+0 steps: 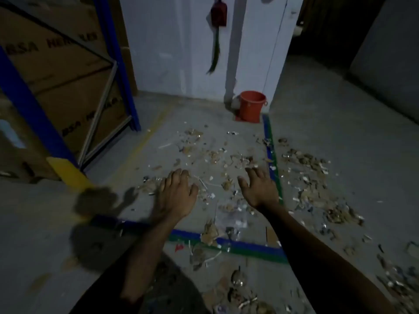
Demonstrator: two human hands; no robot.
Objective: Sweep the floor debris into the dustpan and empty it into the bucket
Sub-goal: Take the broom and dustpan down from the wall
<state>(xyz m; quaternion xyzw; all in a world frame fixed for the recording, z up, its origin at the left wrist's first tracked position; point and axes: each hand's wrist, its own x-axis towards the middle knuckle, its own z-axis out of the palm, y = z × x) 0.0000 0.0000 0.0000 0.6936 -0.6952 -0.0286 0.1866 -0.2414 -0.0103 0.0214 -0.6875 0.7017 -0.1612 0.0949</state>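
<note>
Debris [229, 162], small brown and white scraps, lies scattered over the grey concrete floor, thickest in the middle and at the right. An orange bucket [252, 105] stands upright against the white wall at the back. A dark red dustpan [219, 15] hangs on that wall above it, with a dark broom [215, 57] hanging below the pan. My left hand [175, 196] and my right hand [259, 188] are stretched out in front of me above the debris, fingers apart, holding nothing.
A blue metal rack [118, 62] loaded with cardboard boxes [56, 71] fills the left side, with a yellow foot guard [69, 173]. Blue and green floor tape [244, 247] marks a rectangle. A white pipe [233, 53] runs down the wall. A dark passage opens at the right.
</note>
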